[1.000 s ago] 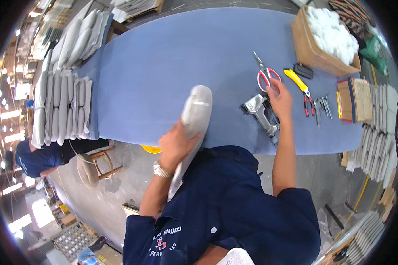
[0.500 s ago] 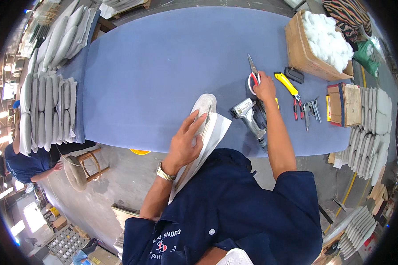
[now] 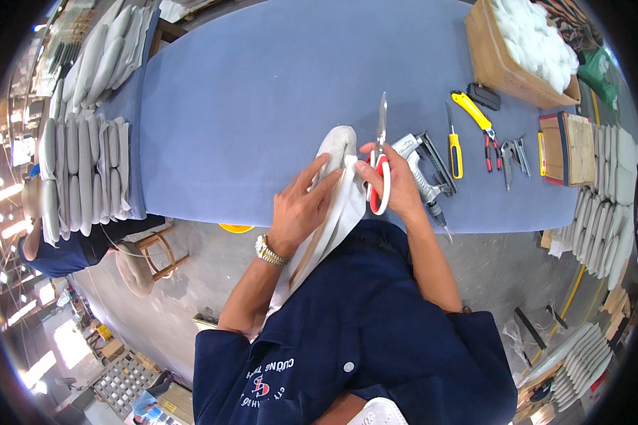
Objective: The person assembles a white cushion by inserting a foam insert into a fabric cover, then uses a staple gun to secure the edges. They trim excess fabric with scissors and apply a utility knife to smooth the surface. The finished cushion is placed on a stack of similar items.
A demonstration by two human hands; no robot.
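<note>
A long, narrow grey padded piece (image 3: pixel 339 139) with a white fabric strip (image 3: pixel 345 207) along its side leans from the table edge toward my body. My left hand (image 3: pixel 301 212) holds it, fingers laid across its upper part. In my right hand (image 3: pixel 398 183) is a pair of scissors (image 3: pixel 381 122) with red and white handles, blades pointing away from me. The thumb of that hand is close to the strip's upper corner; whether it touches the cloth I cannot tell. Just right of the hand lies a silver staple gun (image 3: pixel 422 166).
On the blue table (image 3: pixel 248 113) lie a yellow-handled screwdriver (image 3: pixel 455 152), a yellow cutter (image 3: pixel 470 110), red-handled pliers (image 3: pixel 492 149) and a cardboard box (image 3: pixel 493 57) of white stuffing. Grey cushions (image 3: pixel 85 170) are stacked at left. A person (image 3: pixel 67 256) is beyond them.
My right hand has lifted the scissors off the table and brought them left, beside the padded piece. The screwdriver now shows. My left hand stays on the piece.
</note>
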